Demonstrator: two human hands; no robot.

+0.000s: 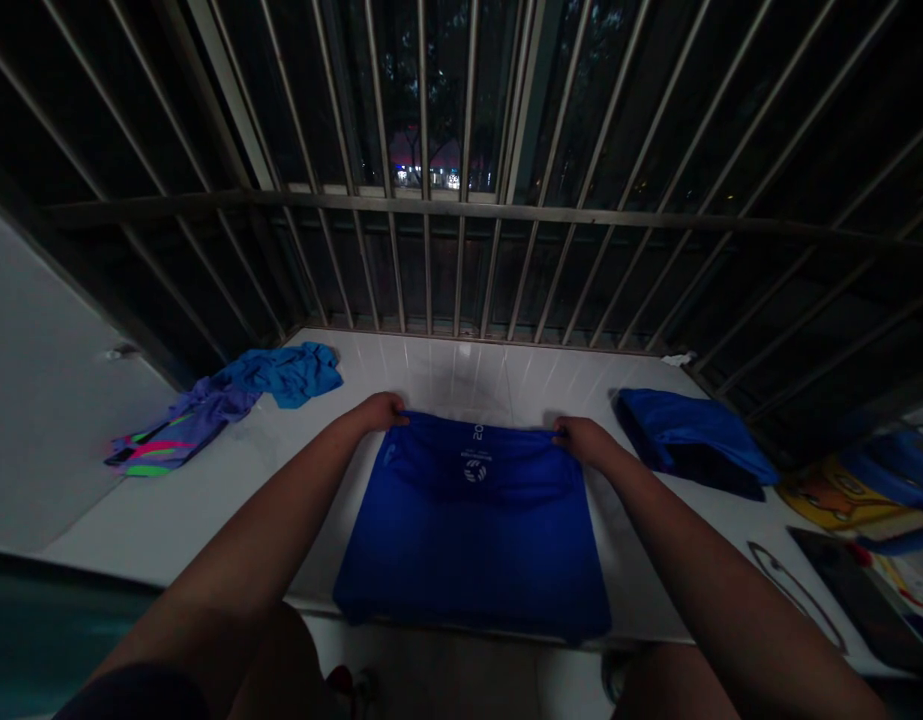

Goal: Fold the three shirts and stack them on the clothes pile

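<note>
A blue shirt (468, 545) with a white printed logo lies spread on the white ledge (461, 375), its near edge reaching the ledge's front. My left hand (384, 410) pinches the shirt's far left corner. At the far right corner, my right hand (577, 438) is closed on the same cloth. Between the two hands the far edge is stretched fairly straight, and the fabric just below it looks creased and partly doubled over.
Crumpled purple and blue clothes (288, 374) lie at the left. Folded blue clothing (690, 435) rests at the right, near a yellow item (843, 497), a dark flat tablet-like object (862, 590) and a thin cord-like loop (795, 590). Metal window bars (461, 215) rise behind the ledge.
</note>
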